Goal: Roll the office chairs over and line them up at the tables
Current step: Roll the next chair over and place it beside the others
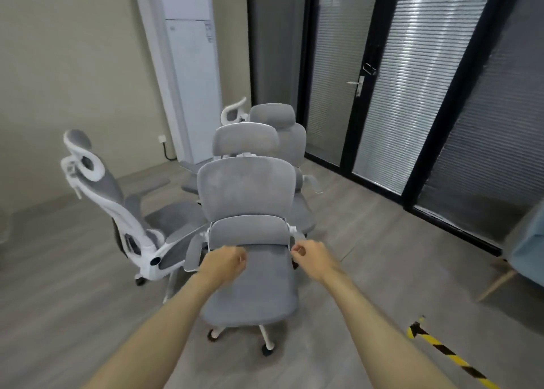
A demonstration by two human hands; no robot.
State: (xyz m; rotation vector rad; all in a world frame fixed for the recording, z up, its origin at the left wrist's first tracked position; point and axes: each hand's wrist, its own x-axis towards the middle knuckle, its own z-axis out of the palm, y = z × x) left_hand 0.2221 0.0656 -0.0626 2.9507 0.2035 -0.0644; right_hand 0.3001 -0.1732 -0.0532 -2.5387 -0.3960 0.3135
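Note:
A grey fabric office chair point(246, 189) with a white base stands right in front of me, its seat facing me. My left hand point(226, 261) hovers over the back of the seat, fingers curled, with nothing visible in it. My right hand point(309, 253) is curled beside the chair's right armrest bracket; I cannot tell if it touches it. A second chair point(117, 200) with a white frame stands to the left, seen side-on. Two more grey chairs point(275, 118) are bunched behind the near one. No table is in view.
A tall white air conditioner point(191, 79) stands against the back wall. Glass partitions with blinds and a door point(353, 100) run along the right. A blue armchair point(528, 250) on wooden legs sits at the right edge. Yellow-black tape point(447, 355) marks the floor.

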